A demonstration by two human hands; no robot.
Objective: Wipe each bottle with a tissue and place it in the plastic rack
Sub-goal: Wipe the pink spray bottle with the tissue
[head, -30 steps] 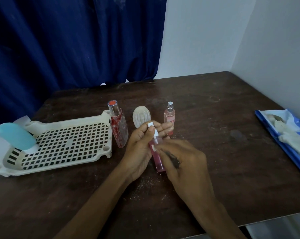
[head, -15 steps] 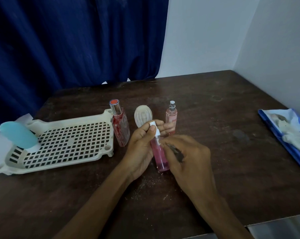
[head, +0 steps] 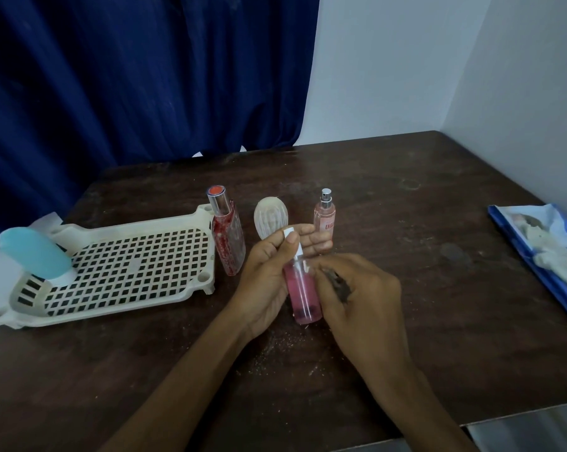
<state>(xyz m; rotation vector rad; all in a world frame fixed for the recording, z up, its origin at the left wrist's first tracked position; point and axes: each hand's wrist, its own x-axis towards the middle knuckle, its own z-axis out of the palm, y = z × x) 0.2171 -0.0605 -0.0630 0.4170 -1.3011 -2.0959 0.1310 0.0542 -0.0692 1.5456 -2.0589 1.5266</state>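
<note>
- The left hand [head: 266, 275] gripped a clear cylindrical spray bottle of pink liquid [head: 303, 293], with the thumb curled near its white nozzle and the fingers behind it. The bottle was tilted low over the dark brown wooden bench [head: 422, 223]; whether its base touched the bench could not be told.
- The right hand [head: 363, 298] was closed against the bottle's right side, its fingers pinching a small dark scrap [head: 336, 283] onto the plastic. This was probably the wiping tissue, though it was too small and dim to be sure.
- Judged from this, the bottle was being wiped and had not reached the rack.
- Just beyond the hands, three more items stood on the bench, none of them in the rack:
  - a tall clear bottle with red flecks and a silver cap [head: 227, 239];
  - a white ribbed oval bottle [head: 270, 216];
  - a small pink spray bottle with a silver top [head: 324, 216], partly behind the left fingers.
- To the left lay the cream plastic rack with a grid floor [head: 122, 272]. It held one pale blue squeeze bottle [head: 34, 254], leaning at its far left end.
- So one bottle seemed finished, one was in hand, and apparently three remained.
- At the far right, by the bench edge, lay a blue packet of white tissues [head: 543, 252].
</note>
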